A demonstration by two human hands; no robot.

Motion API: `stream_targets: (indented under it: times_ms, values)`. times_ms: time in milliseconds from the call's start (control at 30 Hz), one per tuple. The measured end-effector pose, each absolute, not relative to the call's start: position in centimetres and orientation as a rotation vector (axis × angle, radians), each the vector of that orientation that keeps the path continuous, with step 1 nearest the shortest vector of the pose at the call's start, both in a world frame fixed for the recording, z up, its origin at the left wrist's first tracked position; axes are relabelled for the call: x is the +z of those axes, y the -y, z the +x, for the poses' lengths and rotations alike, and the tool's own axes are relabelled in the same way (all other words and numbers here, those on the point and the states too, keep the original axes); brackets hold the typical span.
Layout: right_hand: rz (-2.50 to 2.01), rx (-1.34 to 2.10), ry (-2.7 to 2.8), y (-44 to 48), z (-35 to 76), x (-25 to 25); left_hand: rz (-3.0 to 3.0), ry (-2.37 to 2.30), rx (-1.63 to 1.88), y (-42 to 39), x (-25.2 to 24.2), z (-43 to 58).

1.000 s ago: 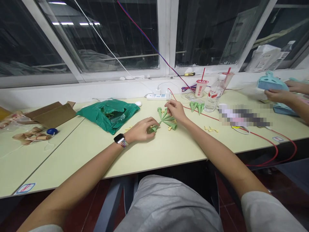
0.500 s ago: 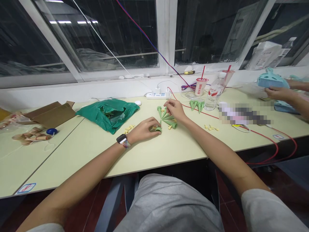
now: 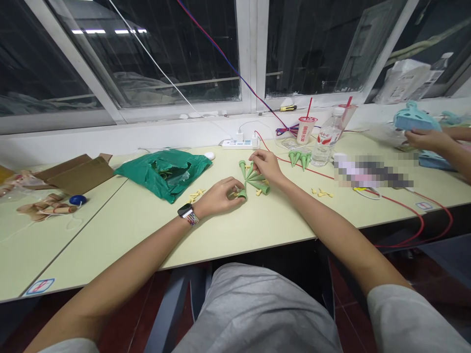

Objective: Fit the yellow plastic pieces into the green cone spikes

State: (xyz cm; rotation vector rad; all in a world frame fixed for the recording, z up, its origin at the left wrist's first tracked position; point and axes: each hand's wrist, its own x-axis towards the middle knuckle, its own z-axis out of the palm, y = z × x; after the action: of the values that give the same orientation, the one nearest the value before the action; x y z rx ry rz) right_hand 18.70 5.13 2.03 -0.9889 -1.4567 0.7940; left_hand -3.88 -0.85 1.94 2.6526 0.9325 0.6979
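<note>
Several green cones (image 3: 258, 179) lie on the table in a fan, their pointed ends meeting in the middle. Small yellow pieces (image 3: 258, 192) sit between some of them. My left hand (image 3: 222, 196) curls its fingers and thumb around the near-left green cone (image 3: 242, 194), which rests on the table. Across the fan, my right hand (image 3: 268, 165) is closed in a pinch at the wide end of an upper green cone (image 3: 251, 169). Its fingertips partly hide that cone. More yellow pieces (image 3: 196, 195) lie beyond my left wrist.
A torn green plastic bag (image 3: 147, 171) lies left. Another group of green cones (image 3: 300, 159) stands near a water bottle (image 3: 326, 142) and a drink cup (image 3: 306, 131). Loose yellow pieces (image 3: 322, 193) and a red cable (image 3: 401, 208) are right. A co-worker's hands (image 3: 429, 139) hold a light-blue item.
My hands keep nearly the same positions at the cones. The view has shifted very slightly, and the co-worker's light-blue item has moved a little.
</note>
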Motion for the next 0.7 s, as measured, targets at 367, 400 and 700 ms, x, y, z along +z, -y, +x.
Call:
stream_targets:
  times_ms: [367,400,700]
  values:
    - [-1.198,0.537,1.629,-6.0,19.4,1.2,2.622,-0.891,0.709,1.0,1.8,-3.3]
    - [-1.288,0.444,1.675,-6.0,19.7,1.2,2.619,-0.888,0.709,1.0,1.8,-3.3]
    - [-2.255,-0.133,1.558,-7.1,27.1,2.6,2.585,-0.910,0.700,1.1,1.6,-3.3]
